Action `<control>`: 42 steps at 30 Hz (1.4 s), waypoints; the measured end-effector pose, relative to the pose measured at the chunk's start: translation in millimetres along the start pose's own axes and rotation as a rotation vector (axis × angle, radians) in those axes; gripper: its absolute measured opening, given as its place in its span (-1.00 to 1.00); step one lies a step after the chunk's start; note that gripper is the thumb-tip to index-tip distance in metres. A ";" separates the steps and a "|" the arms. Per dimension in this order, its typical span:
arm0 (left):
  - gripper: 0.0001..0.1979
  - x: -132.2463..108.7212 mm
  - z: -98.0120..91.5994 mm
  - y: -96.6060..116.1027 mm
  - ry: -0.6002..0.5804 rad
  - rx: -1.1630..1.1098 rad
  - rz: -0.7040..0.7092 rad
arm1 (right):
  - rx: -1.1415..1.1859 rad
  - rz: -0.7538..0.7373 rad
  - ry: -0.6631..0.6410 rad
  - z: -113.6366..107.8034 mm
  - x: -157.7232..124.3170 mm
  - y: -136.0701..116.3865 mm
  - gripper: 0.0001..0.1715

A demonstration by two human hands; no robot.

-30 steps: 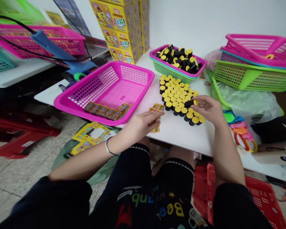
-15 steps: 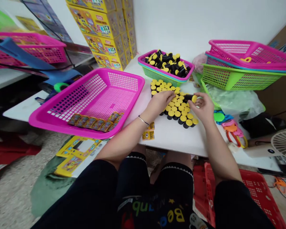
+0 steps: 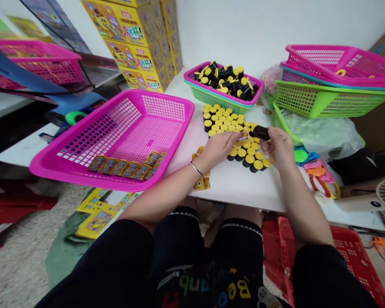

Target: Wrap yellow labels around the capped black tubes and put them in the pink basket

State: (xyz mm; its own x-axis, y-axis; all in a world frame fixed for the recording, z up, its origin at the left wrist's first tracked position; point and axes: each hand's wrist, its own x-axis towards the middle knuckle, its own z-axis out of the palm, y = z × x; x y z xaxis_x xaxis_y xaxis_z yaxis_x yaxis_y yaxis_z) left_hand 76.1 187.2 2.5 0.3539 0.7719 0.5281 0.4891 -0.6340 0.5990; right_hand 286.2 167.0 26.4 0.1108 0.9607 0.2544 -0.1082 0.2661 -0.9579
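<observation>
Fingers closed, my left hand (image 3: 220, 147) pinches a small yellow-and-orange printed packet (image 3: 243, 138) above the capped canisters. My right hand (image 3: 279, 144) grips a small black plastic canister (image 3: 260, 132), tilted on its side, its dark end pointing at the packet. The fingers of that hand hide its other end. Below both hands stand rows of upright black canisters with yellow caps (image 3: 226, 122) on the white table (image 3: 240, 188). Beside my left wrist, several more printed packets (image 3: 201, 184) lie on the table, partly covered by the forearm.
A big pink basket (image 3: 115, 179) on the left holds a row of printed packets (image 3: 117, 167). Behind the rows, a pink basket (image 3: 192, 77) is heaped with loose canisters. Stacked baskets (image 3: 324, 102) and a small fan (image 3: 365, 203) sit right. Yellow boxes (image 3: 131, 55) are piled back left.
My left hand now shows a printed packet in its fingers. The right hand has turned the canister, its yellow end now hidden, and moved slightly right. The view has shifted a little.
</observation>
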 end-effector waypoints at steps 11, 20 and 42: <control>-0.26 -4.1 4.6 1.4 0.068 -0.311 0.055 | -0.146 0.020 -0.116 -0.1 -8.0 -4.8 -0.46; -0.21 -2.7 9.1 -2.0 -0.115 -0.497 0.130 | -0.166 0.151 -0.099 0.4 -5.7 -8.1 -0.36; -0.23 -1.7 10.8 1.2 0.038 -0.249 0.009 | -0.860 -0.575 -0.132 6.6 -19.6 6.9 -0.45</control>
State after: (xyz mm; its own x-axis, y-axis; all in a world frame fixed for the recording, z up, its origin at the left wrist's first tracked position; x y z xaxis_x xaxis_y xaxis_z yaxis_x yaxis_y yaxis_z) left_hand 84.8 185.6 -4.2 0.3248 0.7666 0.5539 0.2732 -0.6367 0.7211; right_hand 276.8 150.5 15.8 -0.1922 0.7214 0.6653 0.6729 0.5903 -0.4457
